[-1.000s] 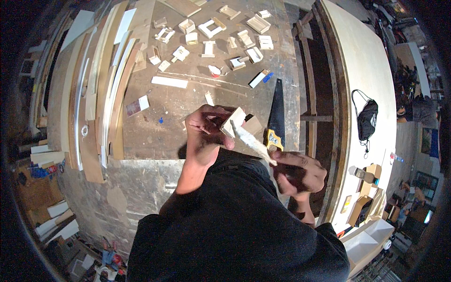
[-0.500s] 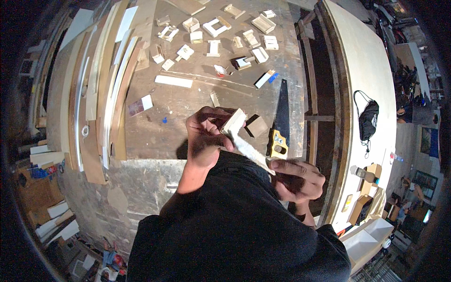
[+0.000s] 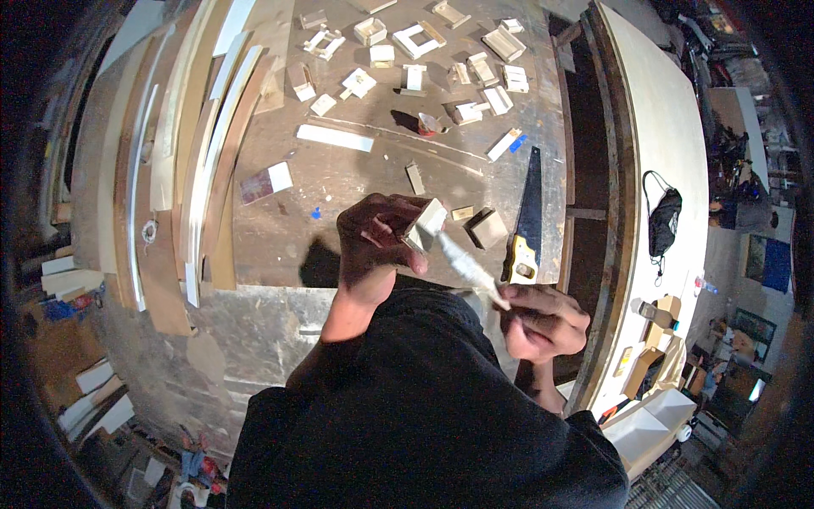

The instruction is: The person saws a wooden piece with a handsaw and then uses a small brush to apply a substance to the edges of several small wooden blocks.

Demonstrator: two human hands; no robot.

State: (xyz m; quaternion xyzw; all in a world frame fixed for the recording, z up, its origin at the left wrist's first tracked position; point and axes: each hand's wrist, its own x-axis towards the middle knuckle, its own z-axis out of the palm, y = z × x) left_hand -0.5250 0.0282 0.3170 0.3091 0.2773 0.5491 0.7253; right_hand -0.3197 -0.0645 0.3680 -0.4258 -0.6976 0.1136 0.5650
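My left hand (image 3: 369, 242) is closed round a small pale wooden piece (image 3: 426, 225) above the table's near edge. In my right hand (image 3: 547, 322) is one end of a whitish flat strip (image 3: 469, 267), blurred by motion. The strip's far end comes up close to the wooden piece; whether they touch I cannot tell. Just beyond lie a small wooden block (image 3: 488, 229) and a thin offcut (image 3: 462, 212). A handsaw (image 3: 529, 208) with a yellow handle rests to the right of them.
Several small wooden assemblies (image 3: 420, 40) are spread over the far part of the brown tabletop (image 3: 356, 174). Long boards (image 3: 203, 161) are stacked at the left. A white strip (image 3: 335, 137) lies mid-table. Across a gap, a pale board (image 3: 670, 136) bears a black pouch (image 3: 666, 225).
The whitish strip has drawn slightly away from the wooden piece as my right hand shifted a little right. The whole view has also moved, sliding the table items right and down.
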